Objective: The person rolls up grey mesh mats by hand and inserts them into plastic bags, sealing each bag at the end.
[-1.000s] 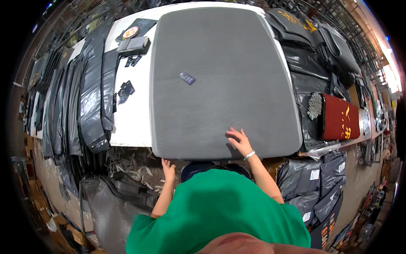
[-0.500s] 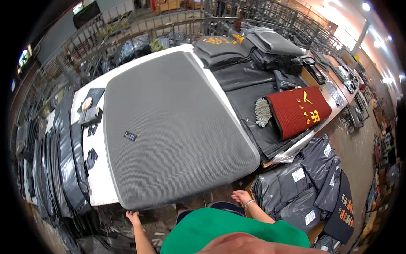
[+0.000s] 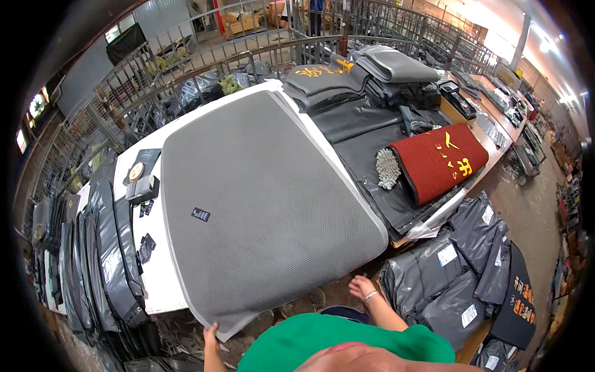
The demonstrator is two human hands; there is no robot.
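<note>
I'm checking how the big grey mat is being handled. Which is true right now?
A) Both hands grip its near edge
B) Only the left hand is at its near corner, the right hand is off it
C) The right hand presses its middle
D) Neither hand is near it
B: the left hand touches the near corner of the grey mat, while the right hand hangs open, off the mat's edge.

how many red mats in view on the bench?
1: a red mat with yellow markings, partly rolled, lies on dark sheets right of the big grey mesh mat. Others could be hidden in the folded stacks behind.
</note>
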